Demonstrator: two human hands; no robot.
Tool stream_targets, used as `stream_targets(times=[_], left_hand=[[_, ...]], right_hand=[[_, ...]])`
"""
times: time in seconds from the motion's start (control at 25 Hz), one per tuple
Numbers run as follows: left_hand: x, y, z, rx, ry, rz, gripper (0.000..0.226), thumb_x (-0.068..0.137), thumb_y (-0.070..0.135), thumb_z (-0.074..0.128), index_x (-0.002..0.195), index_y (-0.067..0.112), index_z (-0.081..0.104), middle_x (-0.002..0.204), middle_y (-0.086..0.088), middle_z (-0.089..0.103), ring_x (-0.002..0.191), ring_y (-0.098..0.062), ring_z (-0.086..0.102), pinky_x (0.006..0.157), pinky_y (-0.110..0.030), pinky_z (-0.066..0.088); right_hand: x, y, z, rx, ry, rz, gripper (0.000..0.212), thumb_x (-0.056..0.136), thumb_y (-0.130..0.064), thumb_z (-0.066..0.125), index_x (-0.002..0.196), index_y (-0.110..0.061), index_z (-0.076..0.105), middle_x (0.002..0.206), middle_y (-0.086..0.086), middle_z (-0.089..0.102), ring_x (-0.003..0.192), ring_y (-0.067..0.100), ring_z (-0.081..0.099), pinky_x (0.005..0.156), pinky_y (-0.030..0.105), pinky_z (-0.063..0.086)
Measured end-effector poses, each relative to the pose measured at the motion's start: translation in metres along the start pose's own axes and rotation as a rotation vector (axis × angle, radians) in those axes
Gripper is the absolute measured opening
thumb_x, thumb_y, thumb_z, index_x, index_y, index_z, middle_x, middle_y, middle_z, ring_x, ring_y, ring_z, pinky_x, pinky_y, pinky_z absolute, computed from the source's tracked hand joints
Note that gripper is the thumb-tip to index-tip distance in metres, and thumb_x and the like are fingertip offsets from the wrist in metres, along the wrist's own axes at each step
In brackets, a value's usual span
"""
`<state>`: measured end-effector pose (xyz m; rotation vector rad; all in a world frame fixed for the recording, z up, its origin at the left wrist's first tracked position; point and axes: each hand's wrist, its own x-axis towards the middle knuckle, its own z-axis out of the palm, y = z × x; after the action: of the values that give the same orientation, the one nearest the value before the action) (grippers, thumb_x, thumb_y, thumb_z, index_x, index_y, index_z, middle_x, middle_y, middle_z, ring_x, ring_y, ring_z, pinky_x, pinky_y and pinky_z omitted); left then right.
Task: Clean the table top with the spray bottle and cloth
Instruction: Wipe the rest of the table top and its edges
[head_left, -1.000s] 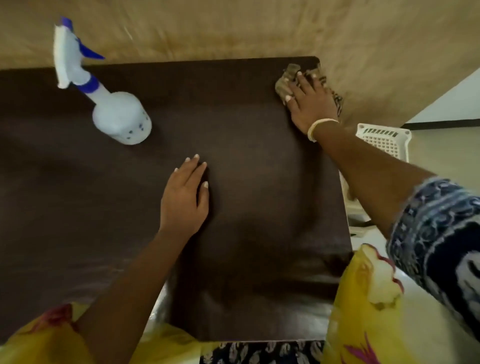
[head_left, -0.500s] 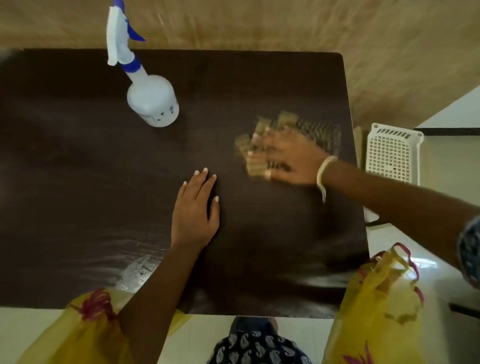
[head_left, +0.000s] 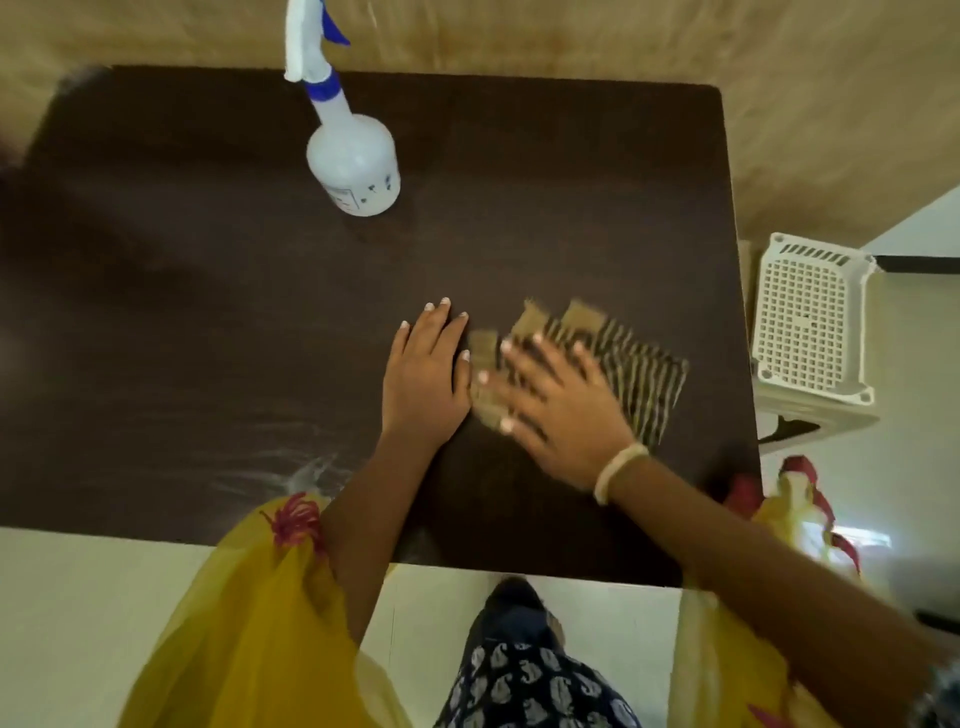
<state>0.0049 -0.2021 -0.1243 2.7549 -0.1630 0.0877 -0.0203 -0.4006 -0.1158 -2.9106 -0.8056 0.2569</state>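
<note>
A dark brown table top (head_left: 208, 312) fills most of the view. A white spray bottle (head_left: 352, 156) with a blue collar and trigger stands upright at the back centre, apart from both hands. My left hand (head_left: 426, 379) lies flat on the table with fingers together, holding nothing. Just right of it, my right hand (head_left: 561, 410) presses down on a tan and dark striped cloth (head_left: 634, 379), fingers spread, blurred by motion. The cloth spreads out to the right from under the palm. Wet streaks (head_left: 291, 462) shine near the front edge on the left.
A white perforated plastic stool (head_left: 808, 317) stands just off the table's right edge. A tan wall runs behind the table. Pale floor lies in front, and my yellow garment (head_left: 260, 623) hangs over the front edge.
My right hand has swept the cloth from the far right corner toward the front and left, ending next to my left hand. My left hand stayed flat. The view drew back.
</note>
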Motion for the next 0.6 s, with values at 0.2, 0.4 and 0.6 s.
stream_targets(times=[0.2, 0.4, 0.6], left_hand=[[-0.045, -0.004, -0.019, 0.099, -0.03, -0.073, 0.046, 0.1, 0.027, 0.038, 0.145, 0.015, 0.042, 0.159, -0.008, 0.029, 0.148, -0.023, 0.024, 0.12, -0.047, 0.018], [-0.086, -0.034, -0.034, 0.122, -0.044, -0.101, 0.049, 0.1, 0.029, 0.035, 0.146, 0.011, 0.04, 0.159, -0.01, 0.028, 0.148, -0.025, 0.024, 0.119, -0.049, 0.02], [-0.101, -0.094, -0.059, 0.107, -0.029, -0.115, 0.05, 0.1, 0.031, 0.031, 0.145, 0.009, 0.041, 0.157, -0.01, 0.031, 0.147, -0.026, 0.025, 0.119, -0.05, 0.021]], right_hand=[[-0.073, 0.019, 0.011, -0.034, 0.078, 0.297, 0.055, 0.096, -0.053, 0.029, 0.15, -0.047, 0.02, 0.162, -0.006, 0.02, 0.15, 0.026, 0.016, 0.114, 0.064, 0.016], [-0.058, 0.0, 0.013, 0.209, 0.211, 1.141, 0.054, 0.099, -0.053, 0.022, 0.152, -0.04, 0.021, 0.164, -0.002, 0.012, 0.151, 0.03, 0.004, 0.115, 0.065, 0.002], [0.014, -0.097, 0.014, 0.285, 0.243, 1.307, 0.063, 0.098, -0.051, 0.019, 0.156, -0.024, 0.017, 0.164, 0.009, 0.01, 0.15, 0.038, 0.004, 0.112, 0.068, 0.003]])
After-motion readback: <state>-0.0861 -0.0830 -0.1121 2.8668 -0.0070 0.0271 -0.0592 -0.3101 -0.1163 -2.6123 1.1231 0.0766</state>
